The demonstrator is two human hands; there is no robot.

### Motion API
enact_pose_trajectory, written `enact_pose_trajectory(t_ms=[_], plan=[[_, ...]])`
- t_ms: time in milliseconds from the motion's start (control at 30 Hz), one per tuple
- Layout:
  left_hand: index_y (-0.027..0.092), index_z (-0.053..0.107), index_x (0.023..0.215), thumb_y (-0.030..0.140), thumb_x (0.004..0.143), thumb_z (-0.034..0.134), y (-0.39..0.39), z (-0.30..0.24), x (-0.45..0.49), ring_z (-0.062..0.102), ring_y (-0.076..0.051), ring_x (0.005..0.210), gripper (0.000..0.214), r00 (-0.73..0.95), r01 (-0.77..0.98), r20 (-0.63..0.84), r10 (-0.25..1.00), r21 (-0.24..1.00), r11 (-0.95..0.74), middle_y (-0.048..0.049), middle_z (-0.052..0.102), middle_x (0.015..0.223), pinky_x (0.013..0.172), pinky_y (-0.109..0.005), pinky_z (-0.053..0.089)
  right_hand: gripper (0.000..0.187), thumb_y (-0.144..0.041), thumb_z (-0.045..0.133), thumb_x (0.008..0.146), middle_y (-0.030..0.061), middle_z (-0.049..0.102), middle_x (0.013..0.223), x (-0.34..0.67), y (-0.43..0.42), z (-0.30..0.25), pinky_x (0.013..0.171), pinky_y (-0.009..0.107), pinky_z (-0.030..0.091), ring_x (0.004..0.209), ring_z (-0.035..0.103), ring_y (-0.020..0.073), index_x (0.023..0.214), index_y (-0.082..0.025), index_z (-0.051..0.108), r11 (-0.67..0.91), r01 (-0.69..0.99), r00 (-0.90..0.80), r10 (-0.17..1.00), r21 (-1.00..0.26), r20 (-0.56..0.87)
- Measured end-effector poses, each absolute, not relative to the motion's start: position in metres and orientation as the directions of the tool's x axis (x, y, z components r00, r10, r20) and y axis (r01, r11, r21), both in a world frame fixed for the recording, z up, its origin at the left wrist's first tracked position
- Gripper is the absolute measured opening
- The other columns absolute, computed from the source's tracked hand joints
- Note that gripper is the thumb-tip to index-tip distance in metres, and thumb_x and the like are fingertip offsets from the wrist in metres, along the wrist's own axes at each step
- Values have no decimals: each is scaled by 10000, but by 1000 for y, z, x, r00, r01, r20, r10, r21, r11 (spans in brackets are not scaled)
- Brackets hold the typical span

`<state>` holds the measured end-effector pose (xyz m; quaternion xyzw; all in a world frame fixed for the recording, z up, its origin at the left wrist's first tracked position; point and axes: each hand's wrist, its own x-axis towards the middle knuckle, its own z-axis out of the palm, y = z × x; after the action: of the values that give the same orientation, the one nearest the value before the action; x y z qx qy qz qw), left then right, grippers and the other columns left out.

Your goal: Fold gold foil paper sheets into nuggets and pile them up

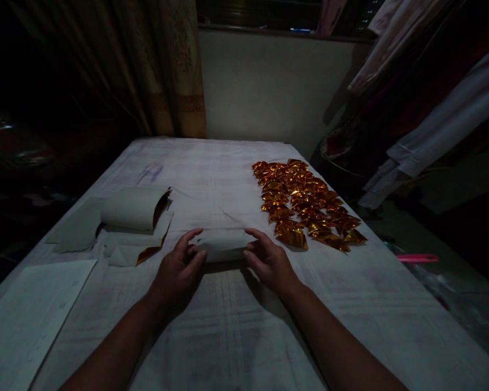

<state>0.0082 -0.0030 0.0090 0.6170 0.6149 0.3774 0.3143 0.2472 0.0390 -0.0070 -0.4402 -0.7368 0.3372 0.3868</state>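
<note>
Both my hands hold one curled sheet of grey paper [224,245] on the cloth-covered table [236,326]. My left hand [178,271] grips its left end with thumb and fingers closed round it. My right hand [269,262] pinches the right end the same way. The sheet is rolled or folded over into a short tube shape lying crosswise. To the right of my right hand lies a spread of several folded gold foil pieces [305,203], shiny orange, laid flat in rows.
A pile of curled grey sheets [126,222], some with gold backs, lies at the left. A flat white sheet [28,315] covers the near left corner. Curtains and hanging clothes [432,108] surround the table; a pink object [418,258] lies off the right edge.
</note>
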Motion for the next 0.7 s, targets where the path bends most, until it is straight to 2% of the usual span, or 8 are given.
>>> enact_pose_trajectory(t_ms=[100,200,300,367,500,567,633,700], plan=[[215,461,1394,435,886,548,-4,11,12,489,-119,595,561,-69,344,35,997,939,-10,63,487,698,582,-253,424,484,-282,545,866,-12,668,791,244,35,-1,597,226,490,656,629,134,1345,-212,526,350,305,-280,922,-886,268],[230,484,1389,436,876,565,-3,10,14,527,-122,650,558,-81,238,-19,997,971,38,34,522,785,596,-255,463,487,-280,530,867,-30,633,743,242,34,3,544,206,454,594,588,118,1350,-210,526,328,285,-282,927,-901,248],[235,501,1384,403,855,592,-2,4,14,584,-123,712,563,-98,275,-48,994,959,73,-12,596,944,673,-282,525,500,-262,529,859,-25,653,753,243,36,0,573,222,465,594,594,124,1356,-216,531,344,402,-270,930,-849,249],[230,514,1373,375,855,589,-1,0,13,620,-128,744,543,-122,371,-2,993,927,48,-51,622,1095,754,-329,556,518,-247,534,837,-18,668,744,243,40,-4,621,252,480,618,612,148,1354,-209,544,363,532,-249,930,-765,268],[244,572,1310,324,899,542,-3,-4,13,666,-214,1018,420,-85,617,238,968,775,-136,-88,601,1299,940,-434,550,510,-247,536,816,-3,687,725,244,45,-13,739,315,492,702,648,199,1321,-203,586,364,706,-221,928,-607,299],[250,621,1254,304,927,527,-6,-3,14,618,-258,1184,344,28,715,344,939,649,-259,-96,600,1351,1011,-471,519,506,-244,542,816,-1,700,740,244,46,-15,776,328,484,733,656,208,1319,-212,591,363,739,-228,927,-567,297],[250,645,1243,311,942,546,-10,-3,17,535,-298,1321,322,214,770,373,903,504,-391,-106,584,1422,1096,-527,445,502,-236,548,818,2,709,754,244,47,-16,798,332,475,753,661,212,1318,-215,594,367,753,-245,927,-547,285],[246,611,1324,375,929,603,-12,-4,21,442,-331,1415,416,385,788,307,870,382,-483,-118,530,1502,1166,-587,336,501,-228,551,827,4,717,767,243,47,-16,815,334,466,775,666,214,1326,-212,588,374,752,-268,926,-542,267]])
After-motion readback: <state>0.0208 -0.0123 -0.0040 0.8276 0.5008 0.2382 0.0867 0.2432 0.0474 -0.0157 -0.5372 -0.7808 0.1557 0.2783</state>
